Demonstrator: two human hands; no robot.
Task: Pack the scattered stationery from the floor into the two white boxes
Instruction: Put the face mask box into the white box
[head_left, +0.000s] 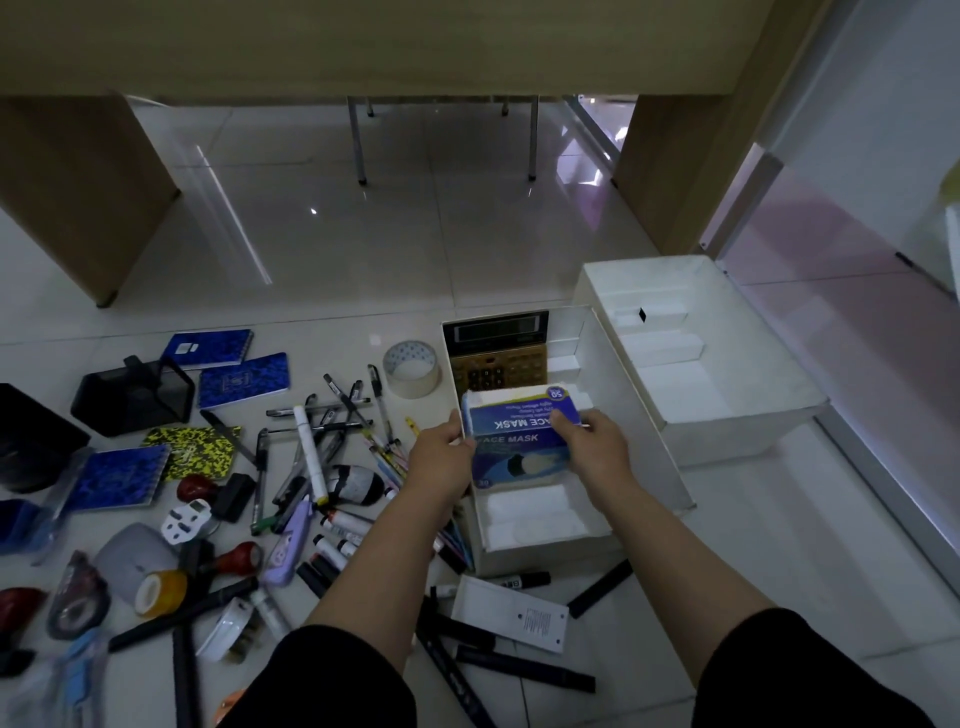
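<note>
Both forearms reach forward from dark sleeves at the bottom of the view. Left hand (441, 457) grips the left end of the face mask box (519, 434), fingers curled round its edge; right hand (597, 441) grips the right end likewise. Hands set apart, box clamped between them, held tilted over the middle of the near white box (644, 431).

Near white box: calculator (493, 348) lies in the far end; near end shows a bare white moulded insert. Far white box (727, 364) sits just beside it on the right, holding only white inserts as far as I can tell.

Floor (363, 249), left of the boxes: tape roll (413, 369), pile of pens (332, 415), blue notebooks (244, 379), black markers (498, 654) near the sleeves. Most stationery not yet packed; task judged early.

Step in hand, as judged: seat the mask box in the near white box.
- Level the box before lowering, so its base meets the insert flat.
- Keep it short of the calculator, or butt it up gently.
- Watch the side walls; thin card may bow if a corner catches.
- Release both ends together once it rests.
</note>
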